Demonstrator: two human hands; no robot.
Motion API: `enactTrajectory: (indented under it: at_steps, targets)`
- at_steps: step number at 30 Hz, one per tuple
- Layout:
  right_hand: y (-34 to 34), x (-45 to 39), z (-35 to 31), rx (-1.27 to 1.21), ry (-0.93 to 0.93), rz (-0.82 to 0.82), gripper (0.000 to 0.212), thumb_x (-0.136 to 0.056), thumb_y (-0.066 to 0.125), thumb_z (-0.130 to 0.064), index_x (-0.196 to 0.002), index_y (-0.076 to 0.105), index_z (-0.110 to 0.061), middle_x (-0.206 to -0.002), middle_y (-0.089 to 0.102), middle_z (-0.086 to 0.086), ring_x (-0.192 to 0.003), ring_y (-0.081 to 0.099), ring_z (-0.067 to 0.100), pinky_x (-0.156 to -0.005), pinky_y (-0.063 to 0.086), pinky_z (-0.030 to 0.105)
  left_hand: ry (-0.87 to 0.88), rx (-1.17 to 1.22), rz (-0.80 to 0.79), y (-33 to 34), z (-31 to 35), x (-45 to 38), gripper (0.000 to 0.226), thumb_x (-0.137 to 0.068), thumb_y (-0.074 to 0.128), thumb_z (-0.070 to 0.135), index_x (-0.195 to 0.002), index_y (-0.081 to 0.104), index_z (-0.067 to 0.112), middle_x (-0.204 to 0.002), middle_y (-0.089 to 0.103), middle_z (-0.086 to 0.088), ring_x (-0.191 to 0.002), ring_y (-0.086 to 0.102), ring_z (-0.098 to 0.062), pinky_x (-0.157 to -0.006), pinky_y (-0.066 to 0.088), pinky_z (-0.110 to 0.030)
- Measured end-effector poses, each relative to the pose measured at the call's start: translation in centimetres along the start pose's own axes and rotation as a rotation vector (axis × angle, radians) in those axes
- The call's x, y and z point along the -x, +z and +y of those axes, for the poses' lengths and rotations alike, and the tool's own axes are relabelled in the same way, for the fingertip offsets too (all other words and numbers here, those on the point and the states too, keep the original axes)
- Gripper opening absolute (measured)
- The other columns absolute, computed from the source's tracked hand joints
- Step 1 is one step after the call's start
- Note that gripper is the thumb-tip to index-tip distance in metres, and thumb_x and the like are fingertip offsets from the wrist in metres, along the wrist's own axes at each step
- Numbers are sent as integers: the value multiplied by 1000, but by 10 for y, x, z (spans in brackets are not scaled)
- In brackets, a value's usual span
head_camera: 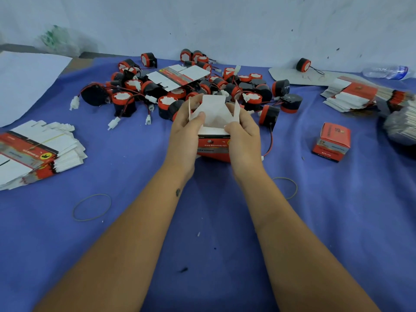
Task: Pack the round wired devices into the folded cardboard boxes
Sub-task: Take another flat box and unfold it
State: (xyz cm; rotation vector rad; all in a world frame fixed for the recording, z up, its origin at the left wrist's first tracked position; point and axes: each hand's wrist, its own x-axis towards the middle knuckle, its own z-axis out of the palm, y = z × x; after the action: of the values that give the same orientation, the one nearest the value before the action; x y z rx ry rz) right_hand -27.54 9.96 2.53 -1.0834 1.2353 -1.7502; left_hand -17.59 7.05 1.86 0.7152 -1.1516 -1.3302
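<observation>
Near edge: I see two rubber bands point(91, 207) on the blue table point(216, 244), lower centre. Mid-frame: both hands on one red box point(213, 147), open end up. Left hand point(184, 129) grips its left wall, thumb pressing the white flap; right hand point(244, 134) grips the right wall, fingers point(231, 127) pinching a flap. Can't tell if a device is inside. Closed box point(331, 141) at right. Flat box stack point(33, 152) left. Behind the hands, upper centre: pile of round wired devices point(180, 91).
</observation>
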Motion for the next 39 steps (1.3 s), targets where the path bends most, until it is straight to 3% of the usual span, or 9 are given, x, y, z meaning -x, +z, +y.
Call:
enactTrajectory:
  at_steps: [6, 12, 15, 18, 23, 28, 32, 35, 39]
  targets:
    - [0, 1, 3, 119, -65, 18, 55, -88, 32, 8, -119, 56, -30, -113, 63, -9, -105, 59, 11, -82, 53, 25, -109, 172, -104, -3, 0, -1, 45, -102, 31, 50, -125, 64, 31, -124, 69, -1, -115, 66, -22, -85, 56, -36]
    - [-1, 4, 2, 100, -87, -23, 47, -91, 36, 8, -124, 52, -20, -119, 60, -3, -106, 58, 12, -90, 51, 25, 9, -147, -100, -3, -4, -2, 38, -103, 42, 14, -130, 57, 36, -132, 61, 1, -118, 61, -18, -93, 55, -38]
    - [-1, 5, 1, -128, 6, -174, 35, -100, 46, -16, -135, 51, -14, -131, 60, 8, -118, 59, 21, -98, 51, 37, 3, -201, -24, -3, -3, -5, 45, -101, 42, 6, -139, 51, 29, -142, 53, 0, -124, 56, -20, -100, 52, -43]
    - [-3, 2, -2, -280, 121, -184, 38, -104, 37, -33, -135, 55, -19, -137, 57, 8, -129, 52, 25, -110, 41, 47, -27, -204, 14, -5, -4, -7, 45, -102, 41, 8, -141, 50, 28, -143, 52, 0, -120, 58, -19, -95, 55, -38]
    - [-5, 0, 0, -149, 98, -200, 43, -93, 43, 3, -108, 61, -33, -114, 66, -2, -102, 63, 16, -81, 56, 30, 63, -173, 17, 0, 0, 0, 46, -99, 42, 4, -112, 56, 46, -127, 60, 2, -106, 64, -14, -77, 56, -28]
    - [-5, 1, 2, -68, 19, -212, 32, -87, 43, 2, -92, 65, -21, -98, 64, 8, -90, 59, 24, -74, 52, 41, 95, -202, -31, -2, -2, 3, 35, -96, 44, 8, -82, 56, 38, -103, 59, -7, -87, 59, -21, -69, 53, -36]
    - [-7, 1, 2, -167, 100, -229, 18, -76, 45, -18, -81, 62, -14, -91, 64, 8, -88, 55, 27, -73, 47, 41, 22, -58, -118, -8, -3, 7, 14, -84, 42, 18, -83, 55, 19, -96, 54, -12, -81, 56, -17, -58, 48, -25]
    - [-7, 0, 3, -74, 64, -179, 23, -83, 48, -4, -79, 65, -19, -83, 66, 0, -80, 60, 20, -65, 53, 37, 10, -107, -101, -7, -1, 6, 13, -86, 43, 14, -87, 55, 20, -93, 56, -7, -76, 57, -12, -55, 48, -21]
    - [-5, 0, 1, 28, 33, -117, 40, -82, 48, 11, -98, 64, -23, -92, 67, -7, -75, 66, 6, -65, 60, 35, 26, -184, -19, 0, 0, 7, 45, -84, 43, -2, -100, 56, 38, -104, 62, 3, -79, 65, -2, -58, 53, -21]
